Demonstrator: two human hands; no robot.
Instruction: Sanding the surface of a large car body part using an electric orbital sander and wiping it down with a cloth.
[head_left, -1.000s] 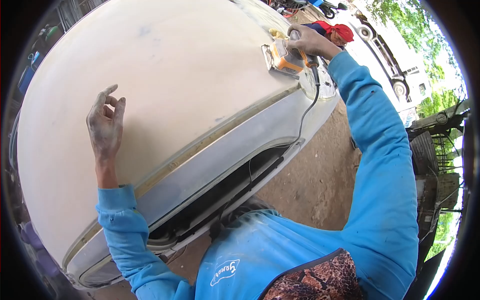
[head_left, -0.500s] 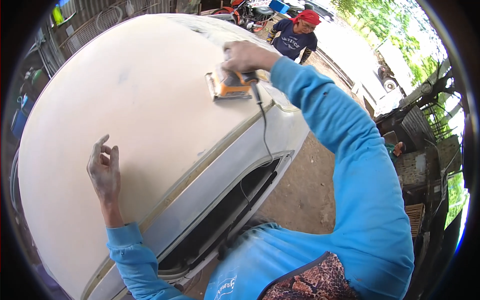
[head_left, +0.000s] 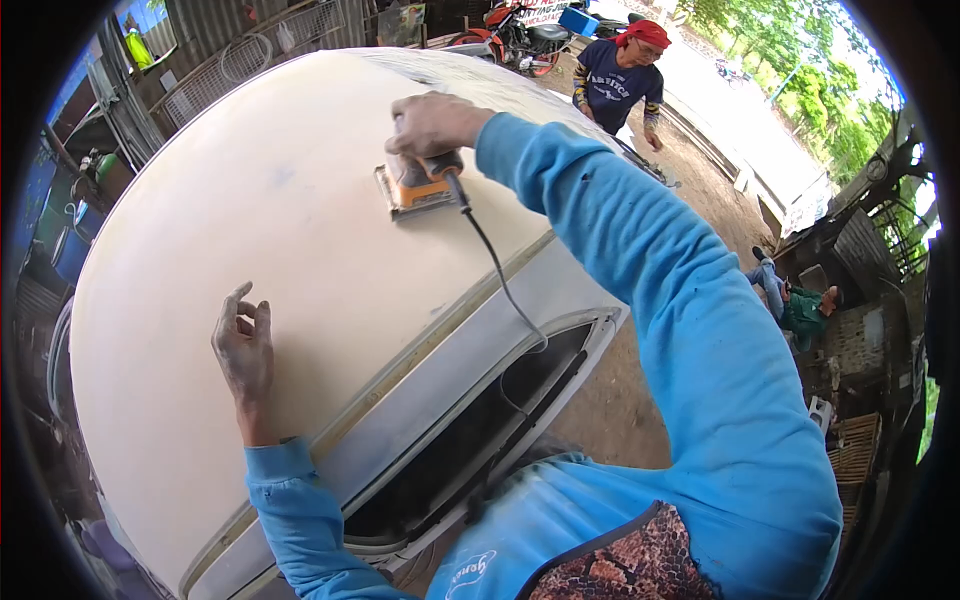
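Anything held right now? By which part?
Yes: the right hand grips the corded orange sander by its top. The left hand holds nothing.

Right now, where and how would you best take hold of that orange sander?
Probably by its raised top, palm down from above, as the right hand does: the sander's flat base faces the pale roof, and its cord leaves the side nearer the wearer.
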